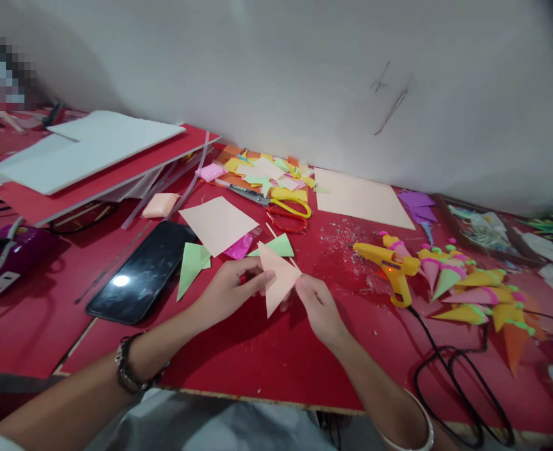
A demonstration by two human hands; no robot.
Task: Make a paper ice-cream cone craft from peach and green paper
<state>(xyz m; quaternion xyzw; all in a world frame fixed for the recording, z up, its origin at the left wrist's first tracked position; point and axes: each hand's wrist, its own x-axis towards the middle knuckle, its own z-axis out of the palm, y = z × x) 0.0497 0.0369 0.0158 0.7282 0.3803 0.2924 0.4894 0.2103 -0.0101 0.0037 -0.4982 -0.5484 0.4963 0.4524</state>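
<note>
"What did the fingers grasp?"

"The left hand gripped the left edge of a peach paper triangle, thumb on its flat face; the right hand pinched its right corner."

"Location?"

"Right of the glossy black phone, above the red tabletop."

"Surrounding stock?"

"A pointed green paper piece lay just right of the phone; a smooth four-sided sheet, beyond its far end. The yellow glue gun, with looped black cord, was well to its right."
</note>
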